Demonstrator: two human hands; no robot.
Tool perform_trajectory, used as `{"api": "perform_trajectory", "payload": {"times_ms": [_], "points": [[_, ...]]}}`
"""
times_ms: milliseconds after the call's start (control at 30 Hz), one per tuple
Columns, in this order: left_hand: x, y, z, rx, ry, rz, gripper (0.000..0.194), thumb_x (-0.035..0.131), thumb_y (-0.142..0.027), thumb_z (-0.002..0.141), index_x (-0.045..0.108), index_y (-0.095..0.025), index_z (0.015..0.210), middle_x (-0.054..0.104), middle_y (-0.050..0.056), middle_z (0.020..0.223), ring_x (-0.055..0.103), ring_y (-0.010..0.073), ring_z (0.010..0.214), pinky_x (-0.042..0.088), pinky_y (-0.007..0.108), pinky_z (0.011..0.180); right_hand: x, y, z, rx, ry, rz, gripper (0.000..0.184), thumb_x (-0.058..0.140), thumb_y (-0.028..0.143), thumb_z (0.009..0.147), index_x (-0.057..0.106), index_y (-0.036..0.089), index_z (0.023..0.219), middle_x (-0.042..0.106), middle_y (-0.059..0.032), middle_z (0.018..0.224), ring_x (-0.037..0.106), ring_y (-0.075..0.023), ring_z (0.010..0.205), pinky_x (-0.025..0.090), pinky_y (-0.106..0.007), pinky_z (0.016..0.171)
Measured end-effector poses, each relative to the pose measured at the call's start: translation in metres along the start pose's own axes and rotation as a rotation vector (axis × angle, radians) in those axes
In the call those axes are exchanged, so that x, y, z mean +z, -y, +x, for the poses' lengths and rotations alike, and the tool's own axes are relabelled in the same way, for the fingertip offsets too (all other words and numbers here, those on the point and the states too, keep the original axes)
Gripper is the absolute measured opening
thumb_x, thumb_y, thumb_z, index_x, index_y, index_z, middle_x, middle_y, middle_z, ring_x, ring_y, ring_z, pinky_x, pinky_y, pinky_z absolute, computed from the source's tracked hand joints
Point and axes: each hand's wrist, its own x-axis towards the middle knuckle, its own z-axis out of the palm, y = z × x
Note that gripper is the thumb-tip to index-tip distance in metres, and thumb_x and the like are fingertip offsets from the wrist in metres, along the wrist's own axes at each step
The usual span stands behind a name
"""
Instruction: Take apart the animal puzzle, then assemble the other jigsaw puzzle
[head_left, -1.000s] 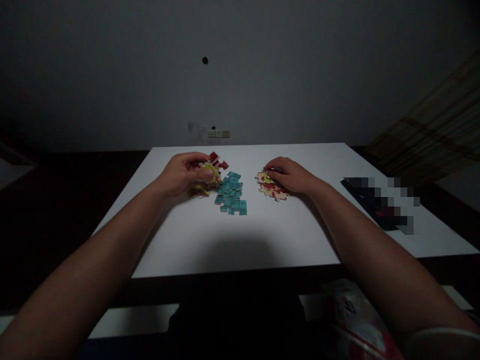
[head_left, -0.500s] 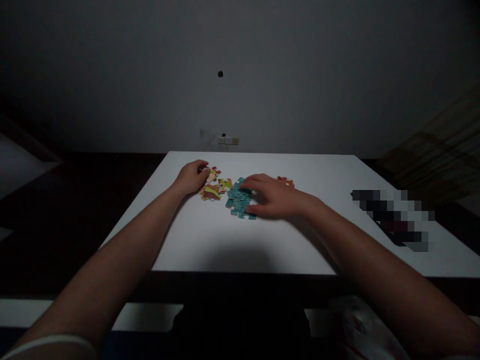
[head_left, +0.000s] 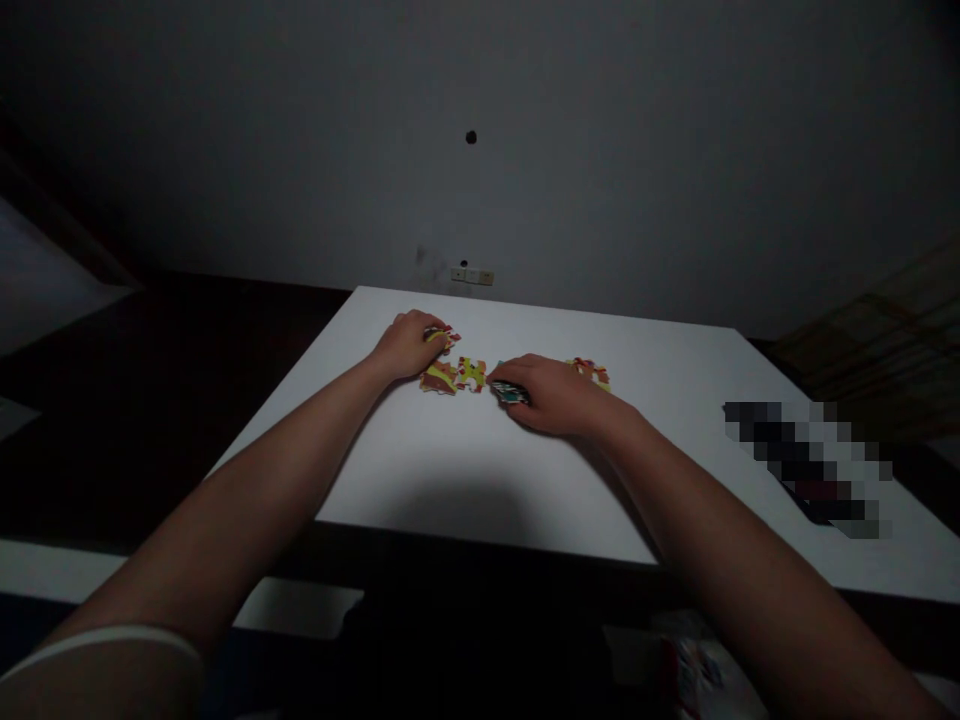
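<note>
Both my hands rest on a white table [head_left: 465, 470] among jigsaw pieces. My left hand [head_left: 407, 346] is curled at the far left with its fingertips on a yellow and red piece [head_left: 441, 337]. Just right of it lie joined yellow, red and green pieces [head_left: 456, 376]. My right hand [head_left: 547, 393] is closed over the pile of teal pieces [head_left: 511, 393]; only a few show at its fingertips, the others are hidden under the palm. Behind that hand sits a small group of red and yellow pieces [head_left: 591, 371].
A dark flat object, blurred out, lies on the table's right side [head_left: 810, 465]. A wall with a socket plate [head_left: 472, 275] stands behind the table. The room is dim, with dark floor on the left and a patterned bag [head_left: 697, 670] below the table's near edge.
My right hand went from the red and yellow group leftward onto the teal pile and closed over it. My left hand set down its pieces and stays at the left pile. The view shifted.
</note>
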Motion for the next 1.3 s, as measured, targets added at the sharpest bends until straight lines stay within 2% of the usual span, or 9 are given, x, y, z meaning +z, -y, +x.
{"api": "perform_trajectory", "payload": {"times_ms": [100, 267, 500, 700, 867, 1000, 1100, 1200, 1300], "points": [[-0.001, -0.004, 0.000, 0.032, -0.029, 0.022, 0.036, 0.051, -0.041, 0.085, 0.071, -0.022, 0.108, 0.067, 0.006, 0.109, 0.057, 0.0227, 0.101, 0.042, 0.034, 0.094, -0.003, -0.005, 0.000, 0.066, -0.051, 0.055, 0.041, 0.056, 0.022, 0.079, 0.061, 0.032, 0.119, 0.067, -0.0038, 0.111, 0.061, -0.0268, 0.100, 0.046, -0.041, 0.088], [-0.002, -0.007, 0.001, 0.045, -0.014, 0.028, 0.035, 0.053, -0.040, 0.084, 0.071, -0.021, 0.107, 0.067, 0.006, 0.109, 0.057, 0.0226, 0.103, 0.041, 0.034, 0.095, 0.002, -0.020, 0.002, 0.177, -0.263, 0.246, 0.032, 0.057, 0.035, 0.083, 0.061, 0.029, 0.114, 0.066, -0.0049, 0.113, 0.061, -0.0240, 0.101, 0.048, -0.040, 0.088], [0.000, -0.003, 0.002, 0.103, -0.049, 0.001, 0.033, 0.053, -0.037, 0.084, 0.071, -0.020, 0.106, 0.067, 0.006, 0.106, 0.057, 0.0215, 0.101, 0.042, 0.035, 0.095, 0.004, -0.031, 0.004, 0.311, -0.348, 0.489, 0.041, 0.060, 0.049, 0.082, 0.060, 0.025, 0.115, 0.068, -0.0050, 0.098, 0.064, -0.0232, 0.088, 0.052, -0.039, 0.078], [0.000, -0.007, 0.001, 0.112, -0.053, -0.022, 0.032, 0.053, -0.037, 0.083, 0.071, -0.021, 0.105, 0.067, 0.006, 0.107, 0.057, 0.0223, 0.103, 0.043, 0.035, 0.095, -0.003, -0.038, 0.003, 0.335, -0.413, 0.296, 0.037, 0.045, 0.053, 0.089, 0.066, 0.024, 0.099, 0.070, -0.0052, 0.096, 0.063, -0.0222, 0.085, 0.048, -0.035, 0.073], [-0.003, -0.012, -0.001, 0.136, -0.055, -0.063, 0.030, 0.054, -0.034, 0.082, 0.071, -0.022, 0.104, 0.067, 0.005, 0.108, 0.056, 0.0222, 0.104, 0.041, 0.035, 0.097, -0.014, -0.054, -0.007, 0.548, -0.458, -0.110, 0.039, 0.043, 0.054, 0.089, 0.068, 0.025, 0.089, 0.069, -0.0096, 0.083, 0.062, -0.0272, 0.079, 0.043, -0.037, 0.065], [-0.002, -0.012, -0.001, 0.205, -0.047, -0.081, 0.028, 0.055, -0.030, 0.081, 0.070, -0.019, 0.103, 0.067, 0.006, 0.105, 0.055, 0.0221, 0.103, 0.039, 0.037, 0.098, -0.018, -0.068, -0.014, 0.653, -0.403, -0.269, 0.041, 0.043, 0.055, 0.088, 0.068, 0.024, 0.079, 0.067, -0.0124, 0.079, 0.061, -0.0292, 0.076, 0.042, -0.039, 0.064], [-0.002, -0.011, -0.001, 0.214, -0.051, -0.071, 0.028, 0.055, -0.029, 0.082, 0.070, -0.016, 0.103, 0.067, 0.006, 0.105, 0.055, 0.0216, 0.103, 0.038, 0.037, 0.098, -0.017, -0.070, -0.014, 0.621, -0.437, -0.360, 0.038, 0.046, 0.052, 0.087, 0.069, 0.022, 0.082, 0.066, -0.0155, 0.093, 0.060, -0.0319, 0.085, 0.043, -0.045, 0.072], [-0.002, -0.010, -0.001, 0.207, -0.056, -0.063, 0.028, 0.055, -0.029, 0.083, 0.070, -0.017, 0.103, 0.067, 0.006, 0.105, 0.055, 0.0212, 0.102, 0.038, 0.036, 0.098, -0.015, -0.060, -0.011, 0.487, -0.494, -0.355, 0.034, 0.048, 0.046, 0.088, 0.068, 0.021, 0.097, 0.063, -0.0160, 0.109, 0.055, -0.0350, 0.102, 0.040, -0.051, 0.084], [-0.002, -0.009, -0.001, 0.211, -0.051, -0.054, 0.027, 0.055, -0.029, 0.083, 0.070, -0.018, 0.103, 0.067, 0.005, 0.104, 0.055, 0.0210, 0.102, 0.039, 0.035, 0.097, -0.013, -0.041, -0.007, 0.236, -0.335, -0.226, 0.031, 0.052, 0.044, 0.087, 0.065, 0.025, 0.108, 0.063, -0.0106, 0.114, 0.051, -0.0330, 0.110, 0.038, -0.050, 0.092]]}}
